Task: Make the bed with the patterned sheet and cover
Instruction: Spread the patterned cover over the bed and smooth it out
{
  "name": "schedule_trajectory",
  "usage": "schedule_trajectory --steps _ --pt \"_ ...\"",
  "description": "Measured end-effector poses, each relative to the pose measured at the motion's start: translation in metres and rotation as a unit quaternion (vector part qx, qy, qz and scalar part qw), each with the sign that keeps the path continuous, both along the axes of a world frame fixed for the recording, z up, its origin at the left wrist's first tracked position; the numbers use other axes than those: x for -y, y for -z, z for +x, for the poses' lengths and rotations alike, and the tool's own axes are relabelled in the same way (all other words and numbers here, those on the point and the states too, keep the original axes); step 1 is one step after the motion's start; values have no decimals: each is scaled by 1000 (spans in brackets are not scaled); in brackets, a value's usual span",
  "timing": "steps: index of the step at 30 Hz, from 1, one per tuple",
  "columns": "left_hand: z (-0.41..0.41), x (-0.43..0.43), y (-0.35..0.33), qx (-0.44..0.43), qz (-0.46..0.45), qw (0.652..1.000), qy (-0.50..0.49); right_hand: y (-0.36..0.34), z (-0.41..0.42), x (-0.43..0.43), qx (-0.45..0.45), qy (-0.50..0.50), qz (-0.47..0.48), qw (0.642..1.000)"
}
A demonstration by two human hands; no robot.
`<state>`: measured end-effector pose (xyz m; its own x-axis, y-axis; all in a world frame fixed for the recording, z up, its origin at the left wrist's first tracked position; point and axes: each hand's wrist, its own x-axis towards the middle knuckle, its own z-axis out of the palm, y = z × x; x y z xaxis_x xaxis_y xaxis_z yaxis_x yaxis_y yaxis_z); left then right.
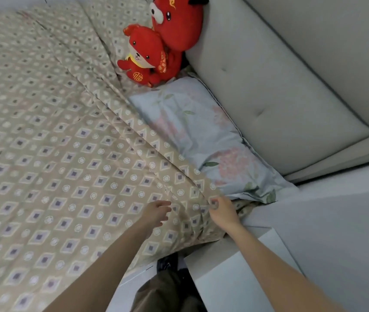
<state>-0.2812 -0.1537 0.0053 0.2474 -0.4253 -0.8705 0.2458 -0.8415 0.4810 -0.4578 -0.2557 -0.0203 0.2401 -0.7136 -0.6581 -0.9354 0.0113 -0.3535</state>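
Patterned cover (71, 154) is lying spread over most of the bed, its top edge running diagonally below the floral pillow (203, 140), which is resting against the padded headboard (275, 104). Right hand (222, 211) is pinching the cover's near top corner, fingers curled round a fold of cloth. Left hand (156, 213) is holding nothing, its fingers relaxed and slightly spread, lying on or just over the cover beside that fold; contact is not clear. Long creases are running along the cover's upper edge and bunching at the pinched corner. Same-patterned fabric (247, 206), probably the sheet, is showing just under the pillow's near end. Two red plush toys (156, 48) are sitting by the headboard. Judgement: spreading looks largely done; squaring the corner and smoothing the creases are remaining.
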Motion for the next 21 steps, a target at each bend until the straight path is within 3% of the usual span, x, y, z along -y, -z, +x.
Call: schedule_trajectory --steps 6,11,21 --pt "-14 39 64 -50 29 998 2 55 3 49 -7 -3 -5 1000" --pt "-24 63 96 -77 23 995 -67 82 -3 67 -106 -112 -27 988" --pt "-17 40 66 -41 19 993 -106 40 -28 38 85 -105 60 989"
